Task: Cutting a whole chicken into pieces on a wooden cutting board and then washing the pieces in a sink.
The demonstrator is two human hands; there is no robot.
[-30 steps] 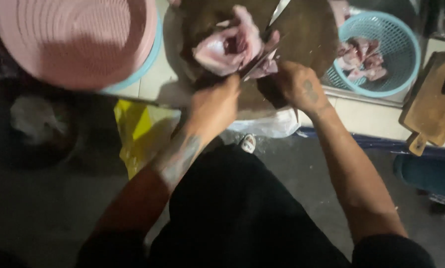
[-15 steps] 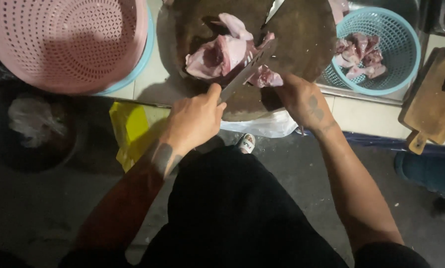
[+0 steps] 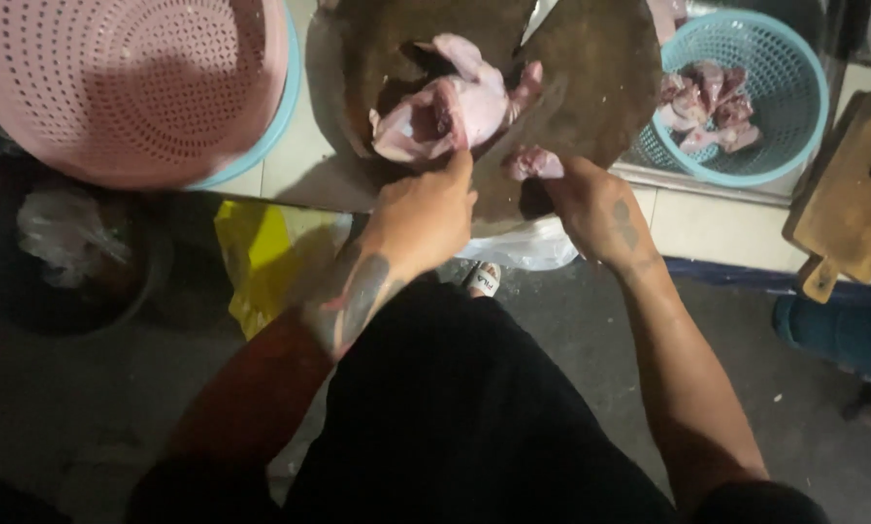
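Note:
A raw plucked chicken carcass lies opened on a round dark chopping block. My left hand is at the block's near edge, closed around the handle of a knife. The dark blade slants up to the right, just beside the carcass. My right hand rests on the block's near right edge, its fingers pinching a small pink piece of meat next to the blade.
A pink colander sits in a blue basin at the upper left. A turquoise basket holds cut meat pieces. A wooden board is on the right. Below are a yellow bag and a dark bucket.
My left hand has drawn back from the carcass to the block's near edge with the knife. The right hand has stayed at the right edge, on the small piece of meat.

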